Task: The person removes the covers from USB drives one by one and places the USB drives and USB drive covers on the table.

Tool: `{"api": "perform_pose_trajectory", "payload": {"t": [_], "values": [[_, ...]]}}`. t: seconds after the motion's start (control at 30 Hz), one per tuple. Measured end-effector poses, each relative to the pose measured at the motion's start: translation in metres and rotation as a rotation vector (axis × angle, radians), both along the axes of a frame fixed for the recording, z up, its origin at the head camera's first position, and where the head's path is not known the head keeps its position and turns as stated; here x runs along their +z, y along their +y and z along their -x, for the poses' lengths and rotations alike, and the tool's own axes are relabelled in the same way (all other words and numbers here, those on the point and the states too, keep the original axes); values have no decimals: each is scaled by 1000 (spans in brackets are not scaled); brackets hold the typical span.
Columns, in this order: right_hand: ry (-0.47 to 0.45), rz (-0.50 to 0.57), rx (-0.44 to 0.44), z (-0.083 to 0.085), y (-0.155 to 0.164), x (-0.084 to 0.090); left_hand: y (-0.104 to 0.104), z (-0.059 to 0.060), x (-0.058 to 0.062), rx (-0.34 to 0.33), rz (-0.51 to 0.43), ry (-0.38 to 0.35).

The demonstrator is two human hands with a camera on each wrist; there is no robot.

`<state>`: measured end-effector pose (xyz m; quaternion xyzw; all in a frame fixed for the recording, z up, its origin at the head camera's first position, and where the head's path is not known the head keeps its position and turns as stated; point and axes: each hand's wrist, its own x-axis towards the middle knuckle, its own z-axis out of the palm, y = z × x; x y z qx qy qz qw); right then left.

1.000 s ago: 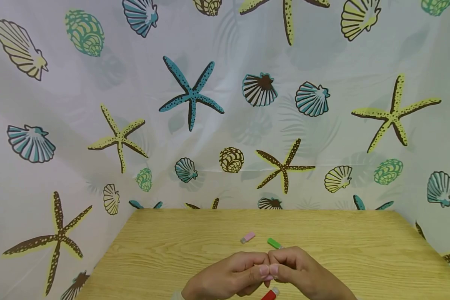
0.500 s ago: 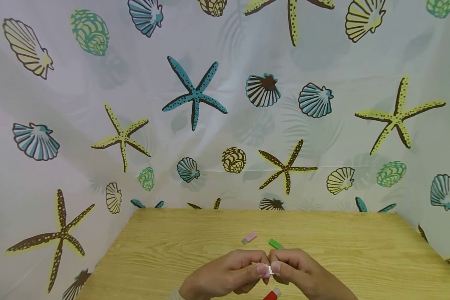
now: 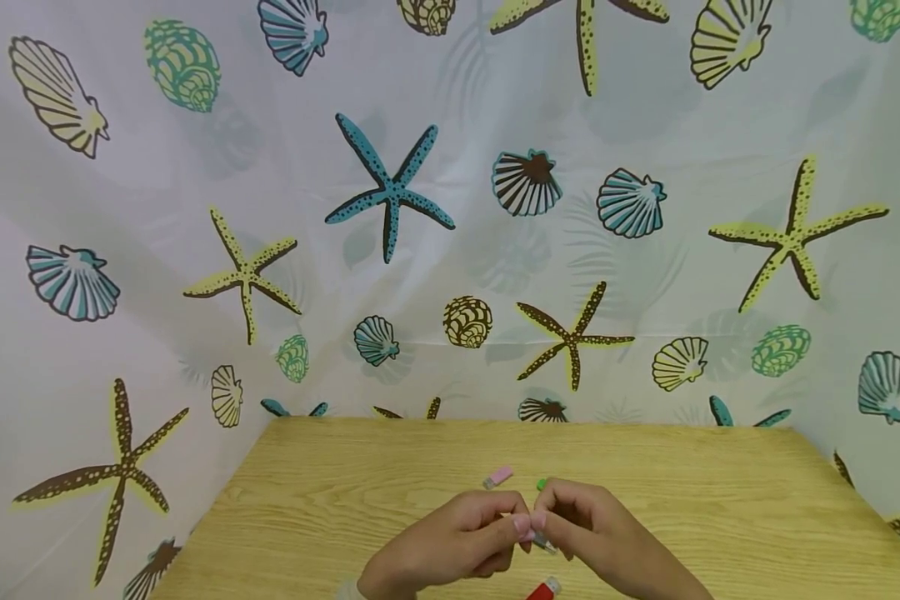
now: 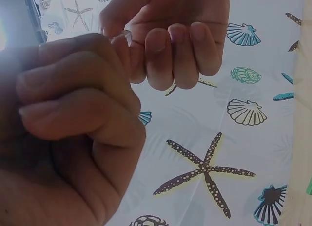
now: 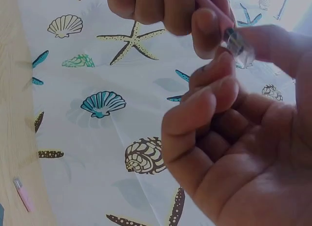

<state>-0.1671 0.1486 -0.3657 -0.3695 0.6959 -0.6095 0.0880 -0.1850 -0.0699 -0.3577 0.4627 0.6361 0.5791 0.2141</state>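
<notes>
My left hand (image 3: 461, 533) pinches a pink USB stick (image 5: 214, 8) between thumb and curled fingers. A clear cap (image 5: 242, 51) covers or overlaps its metal connector; how far it is on I cannot tell. Thumb and fingertips of my right hand (image 3: 607, 533) pinch at this clear end. The two hands meet thumb to thumb above the table, the stick mostly hidden between them. Below them lies a red USB stick (image 3: 543, 590), cut off by the frame's edge. Another pink USB stick (image 3: 498, 477) lies behind the hands, and a green USB stick (image 3: 542, 483) is mostly covered by the right hand.
The wooden table (image 3: 330, 475) runs back to a white curtain (image 3: 420, 275) printed with starfish and shells. The curtain also stands at the left and right sides of the table.
The hands have risen slightly and the right hand has turned, now hiding most of the green stick. A pale connector showed between the thumbs half a second ago; now a greyish clear end shows below them.
</notes>
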Motion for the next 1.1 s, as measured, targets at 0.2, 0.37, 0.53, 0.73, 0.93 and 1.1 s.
{"api": "perform_pose_trajectory", "payload": {"t": [0.2, 0.37, 0.53, 0.73, 0.93, 1.1], "values": [[-30, 24, -30, -1, 3, 1, 0, 2, 0, 70, 15, 22], [-64, 48, -37, 0, 4, 0, -1, 3, -1, 133, 52, 48], [-71, 48, -81, 1, 3, -1, -1, 4, -2, 235, 129, 53], [-75, -15, -182, 5, 5, 0, -4, 6, -1, 296, 149, 8], [-92, -21, -222, 11, 14, 0, -7, 9, -1, 317, 155, -61], [-93, -24, -221, 14, 28, 0, -13, 10, -3, 351, 157, -97]]}}
